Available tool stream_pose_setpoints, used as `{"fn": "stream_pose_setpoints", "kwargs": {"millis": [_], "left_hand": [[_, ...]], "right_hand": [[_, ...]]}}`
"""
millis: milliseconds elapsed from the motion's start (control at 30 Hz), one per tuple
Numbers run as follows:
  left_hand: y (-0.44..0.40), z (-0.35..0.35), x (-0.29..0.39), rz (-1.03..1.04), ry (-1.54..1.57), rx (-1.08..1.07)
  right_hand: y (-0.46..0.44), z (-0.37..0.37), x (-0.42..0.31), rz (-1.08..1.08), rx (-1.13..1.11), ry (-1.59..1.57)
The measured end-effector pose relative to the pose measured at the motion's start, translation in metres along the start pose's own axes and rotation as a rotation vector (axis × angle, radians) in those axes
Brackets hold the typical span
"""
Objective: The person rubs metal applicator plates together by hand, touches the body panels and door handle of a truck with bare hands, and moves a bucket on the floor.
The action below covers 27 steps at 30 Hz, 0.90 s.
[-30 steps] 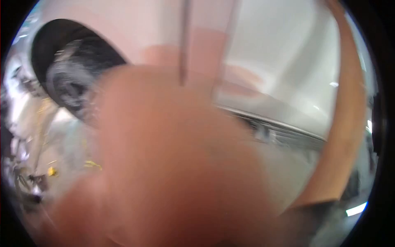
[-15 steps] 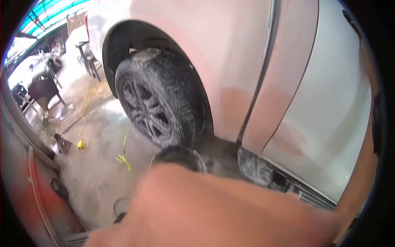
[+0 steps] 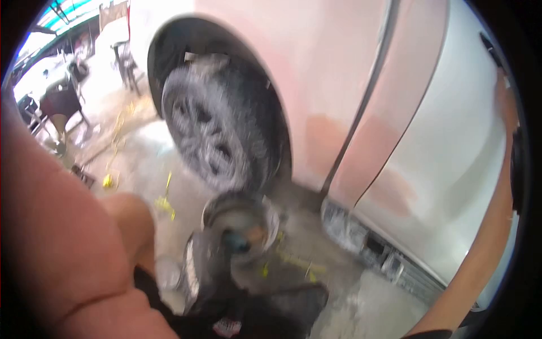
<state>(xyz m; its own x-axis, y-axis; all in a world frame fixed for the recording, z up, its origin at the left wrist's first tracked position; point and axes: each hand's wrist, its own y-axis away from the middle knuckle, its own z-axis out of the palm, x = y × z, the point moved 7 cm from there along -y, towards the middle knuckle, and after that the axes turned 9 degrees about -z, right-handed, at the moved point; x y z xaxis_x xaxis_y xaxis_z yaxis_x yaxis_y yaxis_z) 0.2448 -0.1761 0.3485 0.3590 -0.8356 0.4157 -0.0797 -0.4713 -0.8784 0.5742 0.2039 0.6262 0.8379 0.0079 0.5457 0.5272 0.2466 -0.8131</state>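
Observation:
A blurred bare arm (image 3: 73, 226), which looks like my left one, fills the left side very close to the camera; its fingers do not show. On the right, my right arm reaches up along a white car door (image 3: 451, 186). My right hand (image 3: 506, 101) is at the dim picture edge, just below the black door handle (image 3: 490, 50); its fingers are too unclear to read, and I cannot tell whether it grips the handle. Below the wheel stands a round bucket (image 3: 272, 223) with liquid and a blurred dark blue-green thing (image 3: 237, 240) inside.
A dusty wheel (image 3: 212, 135) sits in the arch of a car body (image 3: 316, 68) with pinkish patches. Yellow strips (image 3: 165, 206) lie on the concrete floor (image 3: 141, 169). A bent knee (image 3: 132, 226) and dark clothing (image 3: 265, 311) are below. Chairs (image 3: 59, 104) stand at far left.
The blurred arm has swung from the bottom middle to the left side, uncovering the bucket, knee and dark clothing. My right hand stays by the door handle. The view has shifted slightly.

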Motion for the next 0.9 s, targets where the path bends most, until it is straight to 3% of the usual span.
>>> {"fn": "stream_pose_setpoints", "kwargs": {"millis": [133,233,267,333,367,500,533,567,633,667,767,867,900], "left_hand": [[0.008,0.006,0.008,0.009,-0.025,-0.024],[0.006,-0.005,0.027,0.006,-0.008,0.041],[0.009,-0.007,0.031,0.007,-0.009,0.064],[0.025,-0.007,0.034,0.041,-0.046,0.082],[0.032,-0.007,0.032,0.048,-0.071,0.079],[0.025,-0.029,0.026,-0.002,-0.165,0.135],[0.025,-0.033,0.028,-0.020,-0.180,0.142],[0.028,-0.036,0.029,-0.026,-0.199,0.147],[0.031,-0.041,0.023,-0.022,-0.234,0.156],[0.035,-0.039,0.022,-0.020,-0.257,0.149],[0.035,-0.045,0.021,-0.061,-0.269,0.161],[0.045,-0.040,0.030,-0.008,-0.289,0.160],[0.044,-0.041,0.032,-0.016,-0.295,0.172]], "right_hand": [[0.023,-0.021,-0.019,0.175,0.076,0.146],[0.005,-0.070,-0.052,0.301,0.026,-0.201],[0.022,-0.044,-0.043,0.201,0.128,0.030],[0.007,-0.074,-0.053,0.289,0.052,-0.144],[0.013,-0.067,-0.046,0.318,0.146,-0.040],[0.032,-0.010,-0.002,0.160,0.158,0.055],[0.018,-0.031,-0.017,0.236,0.055,0.193],[0.017,-0.028,-0.008,0.177,0.032,0.184],[-0.001,-0.023,-0.011,0.090,0.163,0.169],[-0.018,-0.022,-0.013,0.034,0.240,0.225],[0.006,-0.020,-0.034,-0.318,0.202,0.327],[-0.018,-0.064,-0.048,-0.062,0.010,0.024],[-0.005,-0.044,-0.050,-0.434,0.290,0.393]]}}
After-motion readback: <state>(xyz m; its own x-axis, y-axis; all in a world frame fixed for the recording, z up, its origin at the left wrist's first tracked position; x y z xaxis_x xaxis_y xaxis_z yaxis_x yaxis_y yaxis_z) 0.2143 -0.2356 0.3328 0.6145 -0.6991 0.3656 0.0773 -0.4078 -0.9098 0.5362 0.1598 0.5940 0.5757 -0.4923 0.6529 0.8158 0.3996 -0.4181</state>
